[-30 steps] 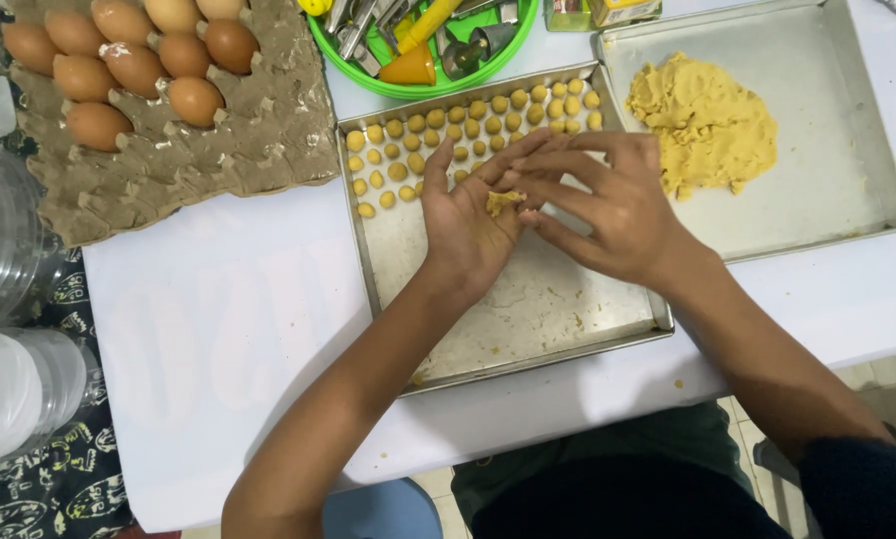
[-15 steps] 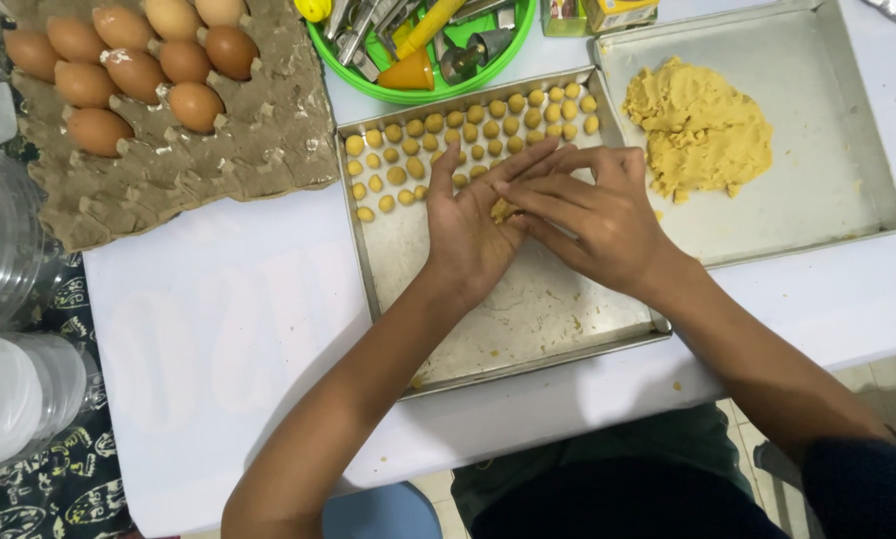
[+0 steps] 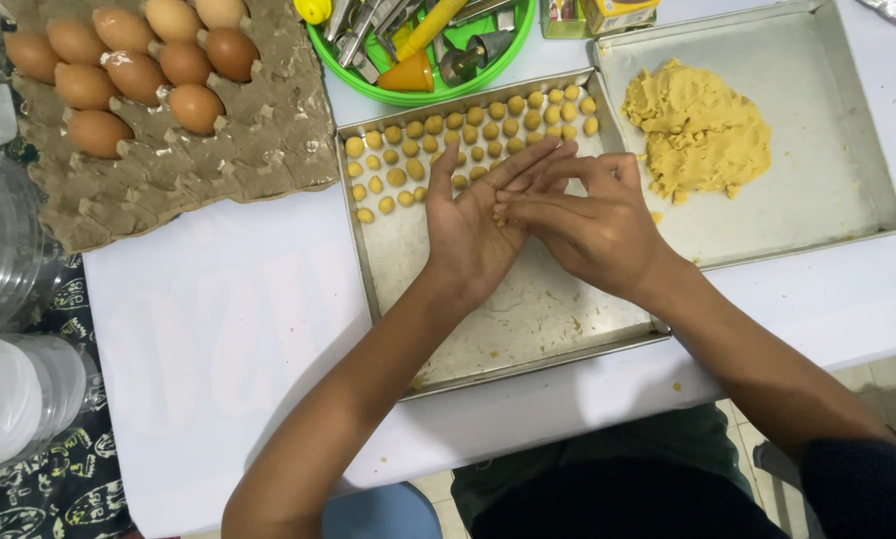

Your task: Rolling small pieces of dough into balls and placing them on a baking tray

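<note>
A: Biggest first — white table (image 3: 218,329), egg carton (image 3: 168,120), then the two metal trays?

B: Yes. Far tray (image 3: 847,190) held the dough mound (image 3: 702,130); near tray (image 3: 528,319) held rows of dough balls (image 3: 488,130).

A: Hands?

B: Left hand (image 3: 473,225) lay palm-up, fingers flat and spread; right hand (image 3: 593,225) pressed flat over it — a small dough piece (image 3: 500,218) was pinched between them, barely showing.

A: Handling?

B: Probably soft, light, crumbly, a bit greasy — best cupped between palms, not squeezed.
</note>
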